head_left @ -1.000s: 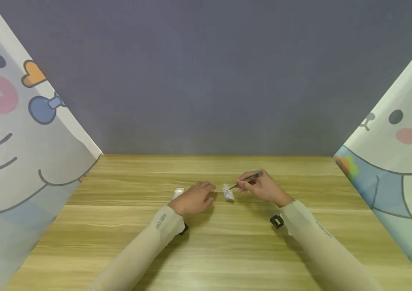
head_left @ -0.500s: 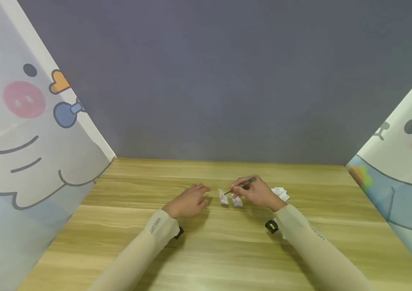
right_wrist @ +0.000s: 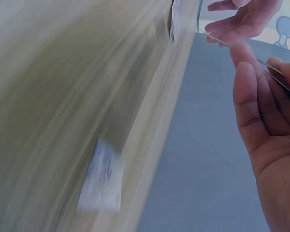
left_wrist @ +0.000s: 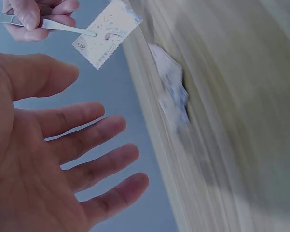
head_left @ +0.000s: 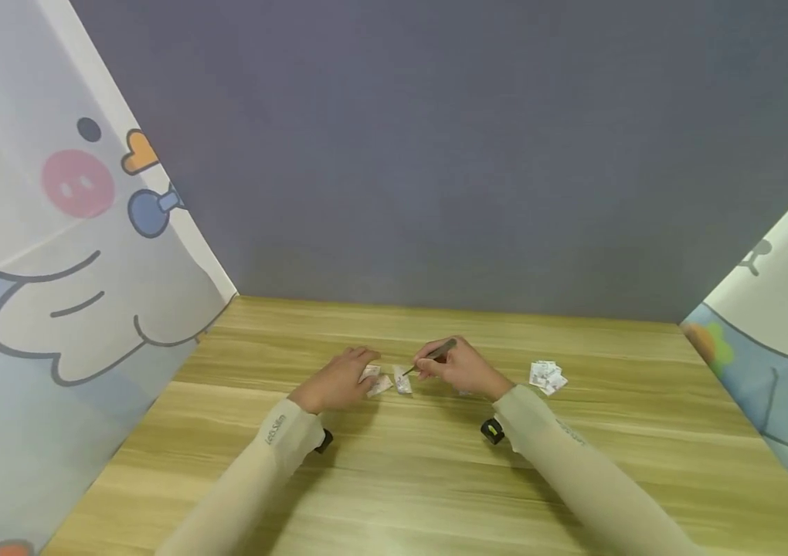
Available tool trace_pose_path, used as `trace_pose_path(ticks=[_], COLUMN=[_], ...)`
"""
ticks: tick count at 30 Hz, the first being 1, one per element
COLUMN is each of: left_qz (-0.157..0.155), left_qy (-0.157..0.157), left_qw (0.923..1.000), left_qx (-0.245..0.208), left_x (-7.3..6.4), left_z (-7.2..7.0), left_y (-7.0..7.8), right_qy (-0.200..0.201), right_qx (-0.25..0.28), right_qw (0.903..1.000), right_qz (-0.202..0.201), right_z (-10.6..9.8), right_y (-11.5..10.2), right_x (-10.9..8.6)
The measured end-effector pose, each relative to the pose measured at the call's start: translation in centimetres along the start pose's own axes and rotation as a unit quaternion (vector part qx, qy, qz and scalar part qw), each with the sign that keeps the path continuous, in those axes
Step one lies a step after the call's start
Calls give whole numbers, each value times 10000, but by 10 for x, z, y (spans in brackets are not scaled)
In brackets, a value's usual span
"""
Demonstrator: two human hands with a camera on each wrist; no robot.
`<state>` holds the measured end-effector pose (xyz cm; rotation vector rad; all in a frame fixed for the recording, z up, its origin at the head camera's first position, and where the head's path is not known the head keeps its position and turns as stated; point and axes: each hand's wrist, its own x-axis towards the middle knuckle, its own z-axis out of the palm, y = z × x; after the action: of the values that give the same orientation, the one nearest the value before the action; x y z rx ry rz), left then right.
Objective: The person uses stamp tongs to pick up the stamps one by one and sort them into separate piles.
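My right hand (head_left: 460,367) grips a pair of slim metal tweezers (left_wrist: 62,25). Pinched at their tips is a postage stamp (left_wrist: 108,36) with toothed edges, held above the table in the left wrist view. Fingers spread and holding nothing, my left hand (head_left: 338,381) hovers just left of that stamp. Beside and partly beneath the left hand's fingers lie a few overlapping stamps (head_left: 382,384). Another stamp (right_wrist: 102,179) lies on the wood below my right hand, blurred in the right wrist view and mostly hidden by the wrist in the head view.
To the right of my right wrist, several stamps (head_left: 548,377) lie in a loose heap on the wooden table (head_left: 408,486). A grey panel (head_left: 436,154) stands along the back edge. Printed cartoon sheets (head_left: 109,309) flank both sides.
My right hand has carried the tweezers and stamp leftward, toward the stamps by my left hand. The stamp heap at right has come into view. The head view has shifted.
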<state>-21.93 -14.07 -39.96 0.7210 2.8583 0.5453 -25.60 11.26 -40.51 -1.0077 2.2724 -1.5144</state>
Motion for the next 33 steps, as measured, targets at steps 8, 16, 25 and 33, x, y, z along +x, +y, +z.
trace_pose_path(ticks=[8, 16, 25, 33], left_qz=[-351, -402, -252, 325], left_qy=[42, 63, 152, 22], left_qw=[9993, 9992, 9995, 9993], left_qx=[-90, -53, 100, 206], left_x=[-14, -18, -8, 9], left_z=[-1, -1, 3, 13], left_y=[-14, -22, -13, 2], right_qy=[-104, -136, 279, 642], right_qx=[-71, -1094, -1322, -934], right_qw=[9999, 9937, 9905, 9917], right_qz=[76, 215, 258, 610], right_z=[21, 32, 19, -15], right_y=[4, 10, 14, 21], right_x=[23, 38, 26, -3])
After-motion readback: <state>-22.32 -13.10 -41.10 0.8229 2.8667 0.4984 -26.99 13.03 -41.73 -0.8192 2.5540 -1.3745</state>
